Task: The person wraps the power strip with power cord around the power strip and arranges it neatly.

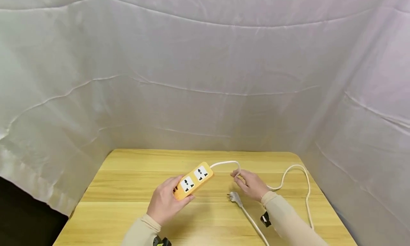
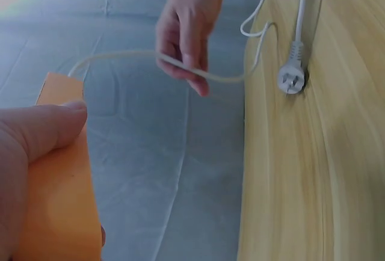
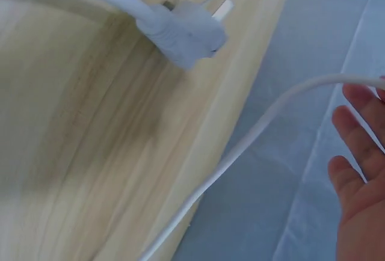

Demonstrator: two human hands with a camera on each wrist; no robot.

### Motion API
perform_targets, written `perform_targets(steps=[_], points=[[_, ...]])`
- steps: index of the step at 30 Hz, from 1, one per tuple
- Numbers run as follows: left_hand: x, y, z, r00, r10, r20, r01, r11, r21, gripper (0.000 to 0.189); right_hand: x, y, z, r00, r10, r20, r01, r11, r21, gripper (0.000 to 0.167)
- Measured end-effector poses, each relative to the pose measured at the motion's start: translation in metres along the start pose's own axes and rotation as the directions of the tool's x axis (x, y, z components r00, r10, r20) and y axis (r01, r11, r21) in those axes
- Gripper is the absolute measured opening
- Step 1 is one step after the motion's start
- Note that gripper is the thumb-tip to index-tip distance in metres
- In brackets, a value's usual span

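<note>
My left hand (image 1: 166,199) grips an orange power strip (image 1: 197,186) by its near end, tilted above the table. Two white socket panels face up on it. In the left wrist view the thumb lies along the orange side (image 2: 60,189) of the strip. A white cord (image 1: 225,162) leaves the strip's far end and runs to my right hand (image 1: 253,185), which pinches it between thumb and index finger. The other fingers (image 3: 361,135) are spread in the right wrist view. Just left of that hand lies the cord's plug (image 1: 235,198), prongs pointing left.
Beyond the right hand the cord loops (image 1: 307,182) over the right side of the wooden table (image 1: 134,171). Pale fabric (image 1: 205,114) hangs behind the table and along both sides. Dark wrist-worn devices (image 1: 265,219) show at both sleeves.
</note>
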State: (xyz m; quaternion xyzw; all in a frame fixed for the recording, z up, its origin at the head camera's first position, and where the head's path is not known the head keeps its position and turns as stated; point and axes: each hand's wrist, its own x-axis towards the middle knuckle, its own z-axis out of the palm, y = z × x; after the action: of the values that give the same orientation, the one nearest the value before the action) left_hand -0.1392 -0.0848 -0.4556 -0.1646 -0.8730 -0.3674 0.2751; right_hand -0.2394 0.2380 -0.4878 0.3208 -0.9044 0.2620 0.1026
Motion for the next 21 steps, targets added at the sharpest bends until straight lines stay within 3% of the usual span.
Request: perform_targets(steps=[6,10,16,21], points=[[0.001,-0.006,-0.004,0.999,0.018,-0.029,-0.017,0.999,0.049,0.063,0.000,-0.012,-0.009,0.986,-0.133,-0.105,0.130,0.991,-0.032,0.017],[0.000,-0.009,-0.004,0.999,0.034,-0.037,-0.030,0.994,0.107,0.065,-0.002,-0.024,-0.020,0.961,-0.234,-0.147,0.226,0.972,-0.066,0.017],[-0.003,-0.016,0.000,1.000,-0.007,-0.009,0.009,0.980,0.198,0.068,-0.005,-0.053,-0.027,0.927,-0.360,-0.108,0.357,0.933,-0.042,0.018],[-0.005,-0.017,0.003,0.998,-0.055,0.018,0.051,0.983,0.175,0.068,-0.003,-0.074,-0.024,0.917,-0.389,-0.090,0.391,0.920,0.006,0.023]])
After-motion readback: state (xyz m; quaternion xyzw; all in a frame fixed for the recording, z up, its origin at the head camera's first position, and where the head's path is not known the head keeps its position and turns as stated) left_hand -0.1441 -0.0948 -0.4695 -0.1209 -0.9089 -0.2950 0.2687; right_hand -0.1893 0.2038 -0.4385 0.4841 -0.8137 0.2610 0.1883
